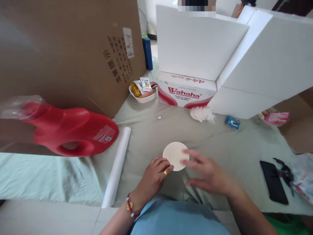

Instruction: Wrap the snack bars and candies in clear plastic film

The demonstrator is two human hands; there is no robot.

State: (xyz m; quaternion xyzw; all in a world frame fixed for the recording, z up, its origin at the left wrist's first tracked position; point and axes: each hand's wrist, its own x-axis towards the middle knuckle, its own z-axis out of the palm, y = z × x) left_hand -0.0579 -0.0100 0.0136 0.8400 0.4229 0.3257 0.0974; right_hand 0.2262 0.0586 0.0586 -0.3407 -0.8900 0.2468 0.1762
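Observation:
A cream-coloured round disc (175,155) lies in front of me on the cloth-covered table; its exact kind cannot be made out. At its lower left edge is my left hand (156,171), wearing a gold ring, with fingers together and closed on the rim. My right hand (207,169) is at the right side, slightly blurred by motion. Its fingers are spread and hold nothing, and the fingertips overlap the disc's right edge in view; whether they touch it is unclear.
A red jug (80,125) and a long white roll (117,166) are at left. Behind stand a snack bowl (144,99), a Wahaha box (187,91), crumpled white plastic (201,114) and a blue packet (232,122). A black phone (274,182) lies at right.

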